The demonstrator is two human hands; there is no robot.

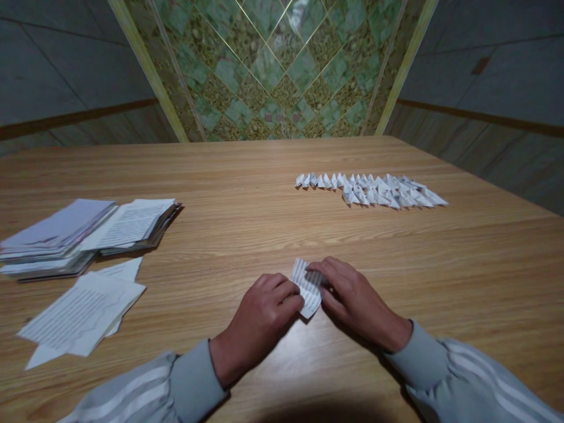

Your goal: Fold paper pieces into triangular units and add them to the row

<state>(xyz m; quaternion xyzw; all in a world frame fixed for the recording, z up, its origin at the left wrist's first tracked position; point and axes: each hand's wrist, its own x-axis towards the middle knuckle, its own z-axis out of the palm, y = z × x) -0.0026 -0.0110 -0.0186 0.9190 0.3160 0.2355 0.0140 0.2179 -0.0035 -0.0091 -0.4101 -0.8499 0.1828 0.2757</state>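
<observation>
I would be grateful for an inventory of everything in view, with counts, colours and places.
small printed paper: one, white, between the hands
folded paper boats: many, overlapping, white, far right on table
stacks of paper: two, mostly white, left
loose printed sheets: at least two, white, nearer left
table: one, wood-brown, beneath the papers
tiled wall panel: one, green and gold, behind table
side walls: two, grey, left and right
left hand, right hand: grey sleeves, front centre
</observation>
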